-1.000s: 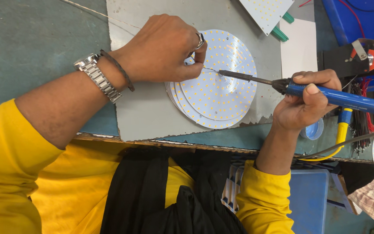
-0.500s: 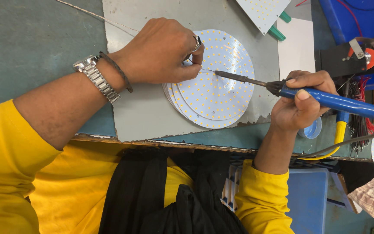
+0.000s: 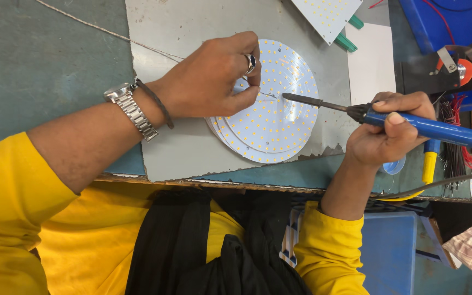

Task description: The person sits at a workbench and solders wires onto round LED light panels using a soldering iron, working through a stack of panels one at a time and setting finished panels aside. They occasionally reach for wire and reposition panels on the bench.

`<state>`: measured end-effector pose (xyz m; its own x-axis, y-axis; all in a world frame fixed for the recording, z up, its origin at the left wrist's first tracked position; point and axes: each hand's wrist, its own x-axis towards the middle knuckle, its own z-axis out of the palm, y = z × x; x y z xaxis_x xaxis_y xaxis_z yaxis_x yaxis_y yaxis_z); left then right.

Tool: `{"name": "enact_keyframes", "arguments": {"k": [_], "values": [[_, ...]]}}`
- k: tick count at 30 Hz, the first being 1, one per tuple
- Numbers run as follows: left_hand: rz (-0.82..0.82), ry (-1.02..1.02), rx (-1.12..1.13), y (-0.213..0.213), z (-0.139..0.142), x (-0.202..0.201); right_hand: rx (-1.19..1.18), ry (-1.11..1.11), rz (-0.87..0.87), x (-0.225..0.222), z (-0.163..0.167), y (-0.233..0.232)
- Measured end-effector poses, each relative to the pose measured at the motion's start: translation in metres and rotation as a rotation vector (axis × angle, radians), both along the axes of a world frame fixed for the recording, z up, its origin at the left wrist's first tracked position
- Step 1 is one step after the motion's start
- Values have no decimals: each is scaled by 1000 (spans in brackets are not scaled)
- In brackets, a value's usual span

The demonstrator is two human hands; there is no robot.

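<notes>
Two hands work at a stack of round white LED boards [image 3: 271,117] on a grey sheet [image 3: 192,33]. Left hand [image 3: 208,76] rests on the boards' left edge, thumb & finger pinched on thin solder wire [image 3: 110,34]. Right hand [image 3: 386,128], right of the boards, grips a blue soldering iron [image 3: 405,123], tip near the wire end. Best done w/ steady tip & wire meeting on one pad. Joint itself too small to see; stack count unclear.

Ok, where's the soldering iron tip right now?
Head view, centre: the soldering iron tip rests on the top round LED board, just right of the left hand fingers.
</notes>
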<state>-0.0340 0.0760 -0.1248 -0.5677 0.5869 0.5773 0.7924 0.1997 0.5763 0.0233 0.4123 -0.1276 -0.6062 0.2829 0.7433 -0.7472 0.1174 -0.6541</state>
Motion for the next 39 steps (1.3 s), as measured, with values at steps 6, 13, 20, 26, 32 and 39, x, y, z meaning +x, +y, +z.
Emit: {"name": "enact_keyframes", "arguments": {"k": [6,13,20,26,32,39], "values": [[-4,-1,-12,2,-4,-1,6,-28,14,1,0,-1],[0,0,-28,4,-6,-1,-10,-6,44,-1,-4,-3],[-1,44,-64,7,-8,0,-2,-35,55,1,-1,-4],[0,83,-69,8,-1,2,-5,-46,68,3,2,-8],[160,91,25,-11,5,-11,-95,-41,46,4,7,-4],[499,67,-142,7,3,-24,-102,39,-54,3,6,-7]]}}
